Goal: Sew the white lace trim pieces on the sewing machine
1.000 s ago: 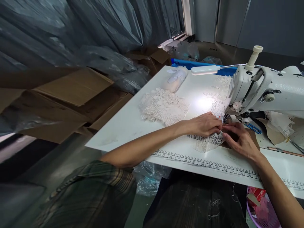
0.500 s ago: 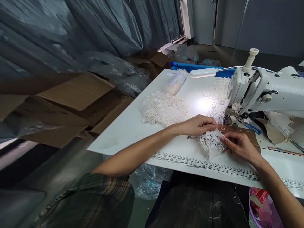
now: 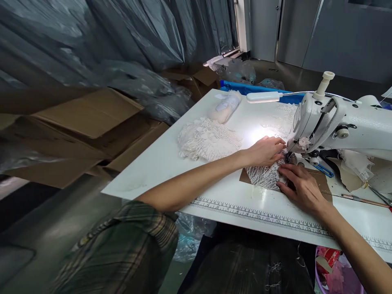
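Observation:
A piece of white openwork lace lies under the head of a white sewing machine, over a brown sheet. My left hand holds the lace from above, its fingers bent near the needle area. At the lace's right edge, my right hand has thumb and fingers closed on it, just in front of the presser foot. Both hands' fingertips are partly hidden. More lace lies behind my left hand, and a heap of lace rests to the left on the white table.
A wrapped cream bundle sits behind the heap. A lamp shines on the table. Blue thread snips lie by the machine, and a printed ruler follows the front edge. Cardboard boxes stand left; a purple basket is below.
Both hands have brought the lace from the table's front to the machine's needle area. The lace, lifted and bunched before, now lies flat. My view has shifted slightly.

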The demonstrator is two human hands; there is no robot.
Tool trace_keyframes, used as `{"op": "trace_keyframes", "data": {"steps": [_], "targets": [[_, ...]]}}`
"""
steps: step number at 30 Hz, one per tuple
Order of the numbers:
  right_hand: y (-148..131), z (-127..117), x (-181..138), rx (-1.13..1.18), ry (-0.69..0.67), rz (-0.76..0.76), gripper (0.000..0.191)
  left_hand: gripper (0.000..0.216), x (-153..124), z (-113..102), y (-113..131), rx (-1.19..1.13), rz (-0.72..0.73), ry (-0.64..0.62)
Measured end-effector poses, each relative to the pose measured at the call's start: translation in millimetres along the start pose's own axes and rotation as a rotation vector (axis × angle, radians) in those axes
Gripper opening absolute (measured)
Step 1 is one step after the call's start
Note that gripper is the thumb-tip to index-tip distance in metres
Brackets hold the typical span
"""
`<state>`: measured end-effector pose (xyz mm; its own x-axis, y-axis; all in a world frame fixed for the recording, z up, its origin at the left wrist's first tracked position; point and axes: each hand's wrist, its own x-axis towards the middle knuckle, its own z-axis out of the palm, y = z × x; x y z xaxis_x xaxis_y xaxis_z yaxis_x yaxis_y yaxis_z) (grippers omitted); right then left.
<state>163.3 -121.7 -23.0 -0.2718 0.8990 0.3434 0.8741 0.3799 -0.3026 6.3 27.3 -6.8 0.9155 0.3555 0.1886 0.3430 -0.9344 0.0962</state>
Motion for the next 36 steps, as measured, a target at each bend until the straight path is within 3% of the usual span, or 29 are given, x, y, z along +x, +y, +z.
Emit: {"op": "trace_keyframes", "data": {"steps": [2,6,9,12,15,18,22,26,31,36], "targets": [[5,6,-2,0.018,0.035,-0.075,0.030,0.032,1,9,-4,0.007,0.067,0.003],[9,12,-4,0.073,0.070,-0.017,0.033,0.032,10,20,-14,0.045,0.178,0.090],[16,10,-6,0.244,0.060,0.027,0.038,0.032,9,15,-18,0.077,0.183,0.248],[29,4,-10,0.397,0.147,0.164,0.036,0.032,-8,3,-15,0.036,0.231,0.354],[38,0,-12,0.377,0.225,0.273,0.028,0.023,-34,-6,-6,-0.121,0.381,0.315],[38,0,-12,0.293,0.168,0.161,0.032,0.013,-50,-5,3,-0.209,0.489,0.243],[30,4,-12,0.047,0.085,-0.009,0.039,0.024,-48,5,9,-0.093,0.481,0.293],[29,8,-12,-0.061,0.069,-0.026,0.039,0.021,-40,11,18,-0.021,0.468,0.380],[29,7,-13,-0.031,0.068,-0.005,0.039,0.020,-44,17,26,0.005,0.482,0.328],[28,-1,-12,0.206,0.101,0.126,0.037,0.015,-46,21,25,-0.147,0.408,0.278]]}}
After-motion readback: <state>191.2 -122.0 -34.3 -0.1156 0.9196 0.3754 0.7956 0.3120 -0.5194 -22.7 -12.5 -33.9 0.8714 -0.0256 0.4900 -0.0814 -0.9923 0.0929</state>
